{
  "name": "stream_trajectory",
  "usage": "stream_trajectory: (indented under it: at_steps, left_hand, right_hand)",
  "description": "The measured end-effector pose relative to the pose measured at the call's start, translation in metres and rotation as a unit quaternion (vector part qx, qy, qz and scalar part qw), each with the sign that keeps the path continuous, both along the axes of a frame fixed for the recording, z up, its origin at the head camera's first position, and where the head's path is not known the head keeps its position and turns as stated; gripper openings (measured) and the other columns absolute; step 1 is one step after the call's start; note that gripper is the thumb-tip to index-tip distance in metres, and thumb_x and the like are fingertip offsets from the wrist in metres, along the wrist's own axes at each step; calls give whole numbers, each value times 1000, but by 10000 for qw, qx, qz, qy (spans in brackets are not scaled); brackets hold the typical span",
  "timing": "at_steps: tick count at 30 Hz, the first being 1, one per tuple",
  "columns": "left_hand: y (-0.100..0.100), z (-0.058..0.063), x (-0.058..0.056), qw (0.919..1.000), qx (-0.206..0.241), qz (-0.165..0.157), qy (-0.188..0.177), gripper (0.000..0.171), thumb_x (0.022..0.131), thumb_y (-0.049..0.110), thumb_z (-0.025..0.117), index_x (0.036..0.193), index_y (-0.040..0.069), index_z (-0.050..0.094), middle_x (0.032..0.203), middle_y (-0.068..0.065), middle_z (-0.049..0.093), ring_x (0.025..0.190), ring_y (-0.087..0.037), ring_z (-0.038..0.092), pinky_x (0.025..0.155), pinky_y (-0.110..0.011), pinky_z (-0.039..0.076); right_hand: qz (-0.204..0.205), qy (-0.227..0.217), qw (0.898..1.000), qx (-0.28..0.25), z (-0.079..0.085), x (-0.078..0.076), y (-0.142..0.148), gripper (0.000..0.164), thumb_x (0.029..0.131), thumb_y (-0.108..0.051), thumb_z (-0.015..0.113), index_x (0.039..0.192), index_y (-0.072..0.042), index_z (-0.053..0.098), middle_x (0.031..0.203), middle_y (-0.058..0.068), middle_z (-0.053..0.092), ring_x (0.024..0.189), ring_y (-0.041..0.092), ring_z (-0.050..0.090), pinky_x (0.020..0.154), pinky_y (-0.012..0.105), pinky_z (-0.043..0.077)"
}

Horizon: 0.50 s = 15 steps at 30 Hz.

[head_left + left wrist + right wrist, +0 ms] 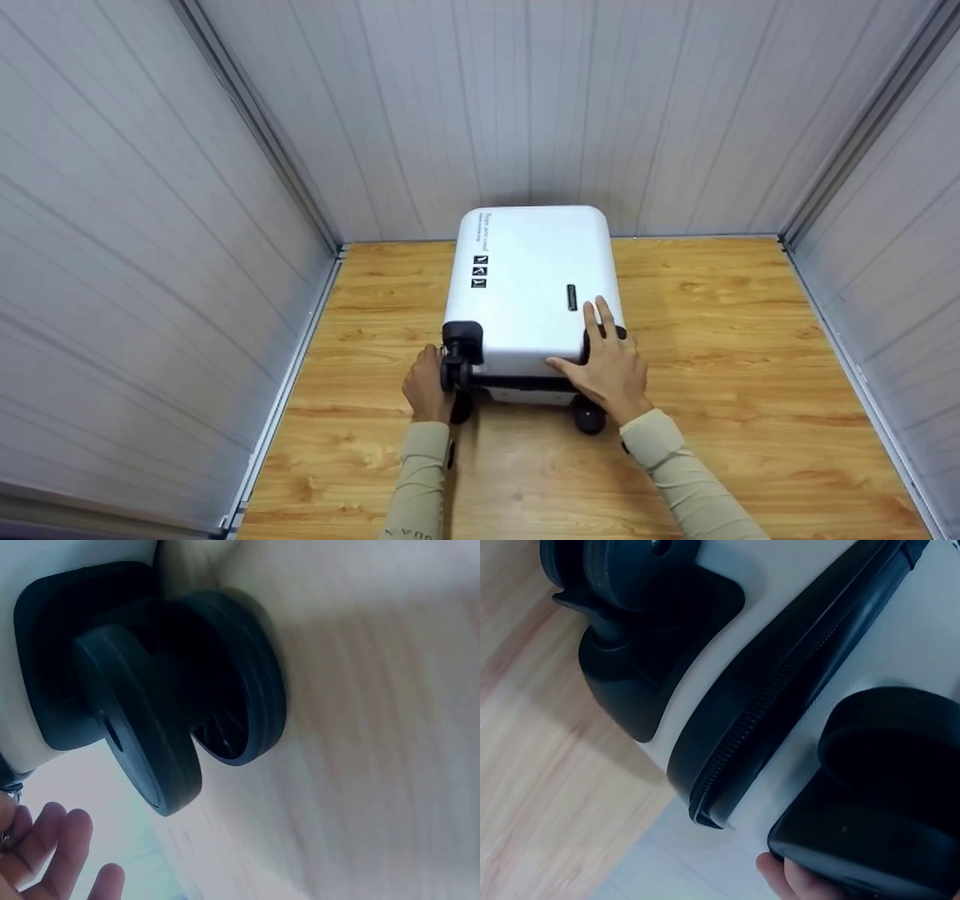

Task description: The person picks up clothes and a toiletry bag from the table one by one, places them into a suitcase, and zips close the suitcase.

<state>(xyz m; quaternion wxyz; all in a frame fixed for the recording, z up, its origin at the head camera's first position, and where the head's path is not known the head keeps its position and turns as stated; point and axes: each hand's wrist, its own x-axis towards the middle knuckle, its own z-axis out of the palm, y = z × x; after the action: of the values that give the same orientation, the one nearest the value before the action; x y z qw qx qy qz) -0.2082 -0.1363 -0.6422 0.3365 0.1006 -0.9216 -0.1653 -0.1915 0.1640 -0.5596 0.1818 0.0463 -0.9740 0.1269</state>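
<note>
A white hard-shell suitcase point(536, 262) lies flat on the wooden floor, its wheeled end toward me. My left hand point(427, 386) is at its left side, beside a black wheel point(454, 371). In the left wrist view, thumb and forefinger pinch a small metal zipper pull point(16, 795) at the suitcase's edge, partly cut off by the frame; the other fingers curl loosely. My right hand point(613, 371) rests with spread fingers over the near right corner, touching the black wheel mount there. Between the two shell halves runs a black zipper point(780, 682), seen in the right wrist view.
Wood-patterned flooring point(727, 360) surrounds the suitcase. Pale panel walls stand behind point(562, 112), at the left point(135, 262) and at the right point(892, 247), with metal trim along their bases. The suitcase's far end is close to the back wall.
</note>
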Motion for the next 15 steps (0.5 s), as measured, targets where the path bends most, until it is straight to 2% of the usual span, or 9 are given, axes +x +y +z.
stream_trajectory:
  at_steps: [3, 7, 12, 15]
  left_hand:
    - [0, 0, 3, 9996, 162, -185, -99, 17, 91, 20, 63, 82, 8, 56, 69, -11, 60, 54, -35, 57, 44, -49, 44]
    - [4, 2, 16, 9969, 627, -383, -297, 14, 83, 22, 66, 82, 11, 56, 72, -10, 60, 60, -36, 60, 48, -51, 45]
    - [7, 3, 25, 9957, 797, -351, -299, 17, 77, 23, 69, 78, 12, 55, 70, -9, 59, 61, -36, 61, 51, -52, 45]
    - [8, 2, 29, 9956, 832, -361, -239, 17, 78, 22, 69, 77, 12, 56, 69, -8, 59, 61, -35, 60, 52, -51, 45]
  right_hand:
    - [-107, -46, 9999, 27, 0, 0, -3, 114, 65, -94, 40, 154, -24, 26, 161, 0, 22, 61, 37, 53, 36, 29, 22]
    - [-150, -106, 9998, 6, 0, 0, -4, 114, 65, -94, 40, 154, -25, 24, 161, 0, 21, 52, 27, 43, 37, 29, 21]
    - [-203, -175, 9996, -44, -2, 0, -4, 113, 65, -94, 39, 154, -27, 22, 162, -1, 19, 46, 22, 37, 36, 28, 19]
    - [-253, -262, 9993, -54, -2, 1, -3, 113, 64, -95, 38, 155, -29, 19, 162, -2, 17, 44, 21, 34, 36, 29, 19]
